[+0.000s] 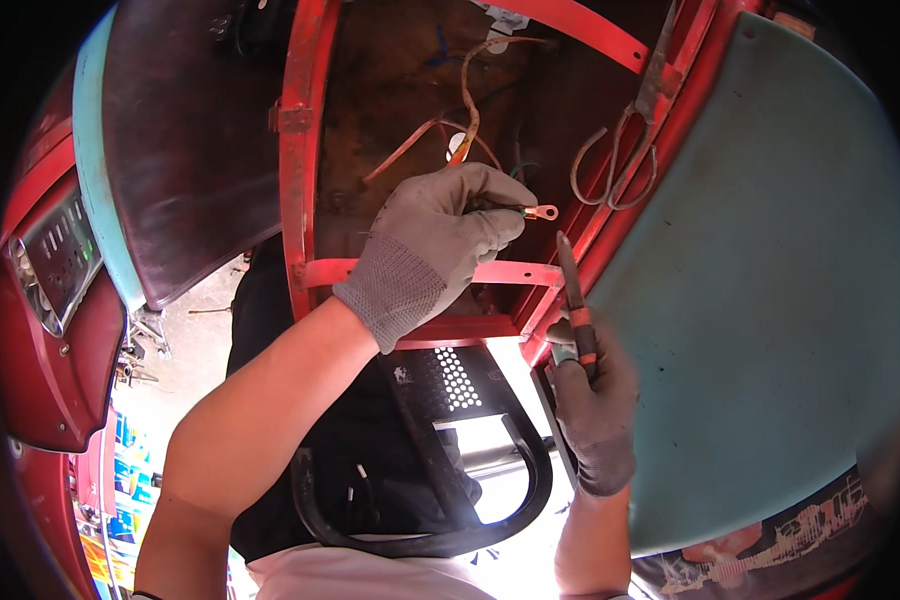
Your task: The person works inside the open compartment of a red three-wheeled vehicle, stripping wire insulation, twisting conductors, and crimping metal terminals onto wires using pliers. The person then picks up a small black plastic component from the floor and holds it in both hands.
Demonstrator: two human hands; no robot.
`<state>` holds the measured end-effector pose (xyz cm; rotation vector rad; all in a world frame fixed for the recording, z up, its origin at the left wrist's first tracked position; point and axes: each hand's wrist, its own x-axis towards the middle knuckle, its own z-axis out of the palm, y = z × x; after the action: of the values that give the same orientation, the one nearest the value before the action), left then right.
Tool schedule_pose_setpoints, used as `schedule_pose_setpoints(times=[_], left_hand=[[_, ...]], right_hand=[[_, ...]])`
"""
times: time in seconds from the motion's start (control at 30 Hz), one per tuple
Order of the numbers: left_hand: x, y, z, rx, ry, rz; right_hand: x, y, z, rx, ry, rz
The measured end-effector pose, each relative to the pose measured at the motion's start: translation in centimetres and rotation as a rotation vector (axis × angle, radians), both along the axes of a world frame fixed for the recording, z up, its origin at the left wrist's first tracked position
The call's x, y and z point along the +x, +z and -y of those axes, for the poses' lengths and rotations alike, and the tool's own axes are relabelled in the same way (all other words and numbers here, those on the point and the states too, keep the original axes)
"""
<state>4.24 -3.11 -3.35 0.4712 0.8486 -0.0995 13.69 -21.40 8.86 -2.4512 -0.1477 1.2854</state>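
My left hand [432, 240], in a grey work glove, pinches a wire end fitted with a copper ring terminal [543, 212]. The ring sticks out past the fingertips to the right. From behind this hand an orange-tan wire [469, 105] runs up into the frame opening. My right hand [600, 410], gloved too, is lower and to the right, wrapped round pliers [576, 310] with red and black handles. The pliers' narrow tip points up, just below and right of the terminal, apart from it. Scissors [630, 155] rest against the red rail above the pliers.
A red metal frame [300, 190] surrounds a dark, stained opening with loose wires. Right of it lies a large teal padded panel [770, 260]. A black perforated bracket with a hoop [530, 480] stands below. Red bodywork with a switch panel [65, 255] is at far left.
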Motion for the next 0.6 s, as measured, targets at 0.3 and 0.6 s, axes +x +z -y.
schedule_pose_setpoints(times=[0.3, 0.6], left_hand=[[-0.2, 0.1, -0.2, 0.087, -0.200, 0.040], [-0.9, -0.1, -1.3, 0.315, -0.370, 0.128]], right_hand=[[1.3, 0.1, -1.2, -0.048, 0.040, -0.066], [1.2, -0.6, -0.7, 0.021, 0.385, 0.083]])
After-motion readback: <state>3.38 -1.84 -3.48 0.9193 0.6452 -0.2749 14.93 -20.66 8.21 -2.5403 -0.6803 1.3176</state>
